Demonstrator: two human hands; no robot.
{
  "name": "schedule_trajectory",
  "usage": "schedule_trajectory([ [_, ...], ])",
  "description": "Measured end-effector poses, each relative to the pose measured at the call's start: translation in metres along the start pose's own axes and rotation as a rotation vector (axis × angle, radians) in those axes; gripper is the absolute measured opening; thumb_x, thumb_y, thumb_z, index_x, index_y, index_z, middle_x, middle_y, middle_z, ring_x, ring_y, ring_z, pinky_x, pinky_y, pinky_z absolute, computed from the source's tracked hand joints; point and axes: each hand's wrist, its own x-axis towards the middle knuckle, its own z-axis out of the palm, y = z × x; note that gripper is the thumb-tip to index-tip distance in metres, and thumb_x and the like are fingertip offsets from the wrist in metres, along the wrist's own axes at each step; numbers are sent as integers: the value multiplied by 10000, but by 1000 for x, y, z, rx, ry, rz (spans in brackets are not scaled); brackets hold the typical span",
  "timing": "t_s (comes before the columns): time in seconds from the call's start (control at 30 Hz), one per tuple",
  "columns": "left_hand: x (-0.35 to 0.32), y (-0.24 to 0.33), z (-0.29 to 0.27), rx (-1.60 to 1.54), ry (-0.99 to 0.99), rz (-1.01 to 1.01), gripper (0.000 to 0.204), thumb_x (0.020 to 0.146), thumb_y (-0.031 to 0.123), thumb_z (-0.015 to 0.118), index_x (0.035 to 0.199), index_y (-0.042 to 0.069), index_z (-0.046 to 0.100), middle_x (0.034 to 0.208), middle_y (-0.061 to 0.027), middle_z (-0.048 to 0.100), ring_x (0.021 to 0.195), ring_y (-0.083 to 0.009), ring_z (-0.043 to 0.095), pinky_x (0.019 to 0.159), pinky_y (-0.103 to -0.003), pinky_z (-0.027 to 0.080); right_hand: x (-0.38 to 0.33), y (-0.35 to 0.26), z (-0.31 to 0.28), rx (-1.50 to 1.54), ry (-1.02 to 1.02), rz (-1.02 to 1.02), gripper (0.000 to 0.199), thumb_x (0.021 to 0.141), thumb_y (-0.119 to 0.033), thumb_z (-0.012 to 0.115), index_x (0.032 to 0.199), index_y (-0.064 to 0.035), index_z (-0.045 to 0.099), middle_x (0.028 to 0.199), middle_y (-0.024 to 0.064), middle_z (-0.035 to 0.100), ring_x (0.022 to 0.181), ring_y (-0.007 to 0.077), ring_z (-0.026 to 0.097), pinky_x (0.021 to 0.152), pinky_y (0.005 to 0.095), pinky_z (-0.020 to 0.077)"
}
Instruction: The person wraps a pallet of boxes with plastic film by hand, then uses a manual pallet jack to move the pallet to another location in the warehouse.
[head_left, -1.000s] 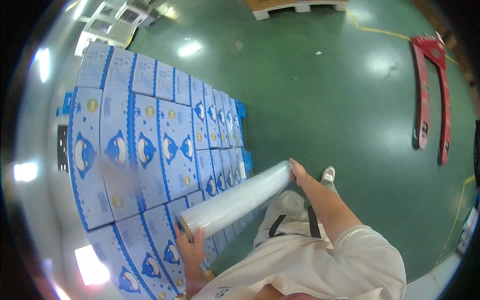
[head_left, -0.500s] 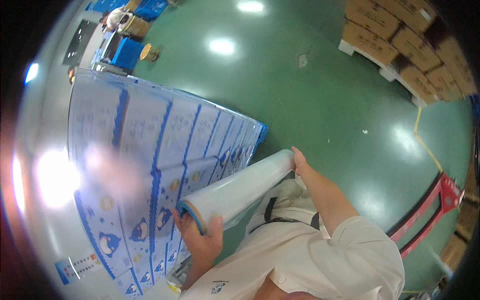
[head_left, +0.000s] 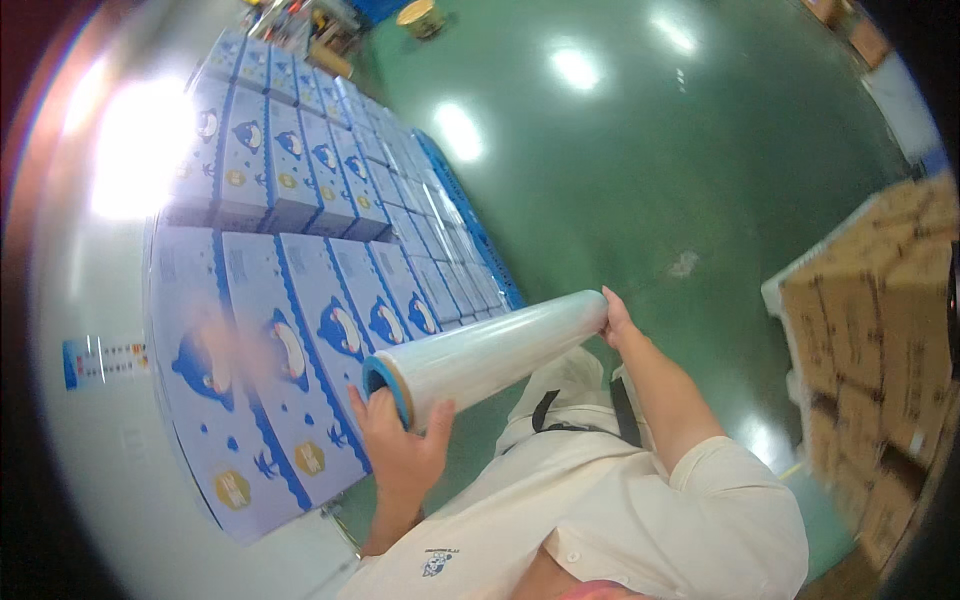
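Note:
A large roll of clear stretch film (head_left: 500, 350) lies across the front of my body, tilted up toward its right end. At its near left end my left hand (head_left: 405, 440) grips the blue-lined core, with fingers inside the tube and the thumb along the outside. My right hand (head_left: 618, 320) is wrapped around the far right end; part of its fingers is hidden behind the roll. Close beyond the roll's left end stands a stack of white and blue cartons (head_left: 300, 265) printed with cartoon sea animals.
The carton stack rests on a blue pallet (head_left: 462, 205). Brown cartons (head_left: 860, 310) are piled on a pallet at the right. Green floor (head_left: 600, 180) runs between the two stacks. A round yellowish tub (head_left: 420, 18) stands at the far end, near blue containers.
My view has turned and shifted: the brown cartons sit lower at the right, and the red pallet jack has left view. Both hands keep their hold on the roll.

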Motion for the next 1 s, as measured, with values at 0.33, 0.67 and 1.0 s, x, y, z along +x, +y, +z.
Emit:
schedule_trajectory([
  [0.33,283,5,-1,88,252,-541,413,864,358,622,917,-51,646,853,-212,665,939,-379,613,1163,-473,183,148,-229,201,-235,-238,270,681,876,-602,501,1268,-46,535,1283,117,572,1136,248,537,994,374,381],
  [0.67,573,-41,-32,52,365,-755,378,879,332,625,877,-46,622,773,-195,652,775,-347,605,1157,-480,196,207,-486,460,-488,-264,285,667,909,-530,497,1321,-4,488,1345,164,526,1218,313,498,1068,438,339],
  [1.0,884,-107,-27,88,495,-896,333,846,256,665,947,-55,610,921,-241,628,1009,-418,570,1126,-527,226,414,-686,731,-679,-342,319,657,896,-560,501,1264,-16,525,1219,143,595,1110,280,567,979,439,411],
])
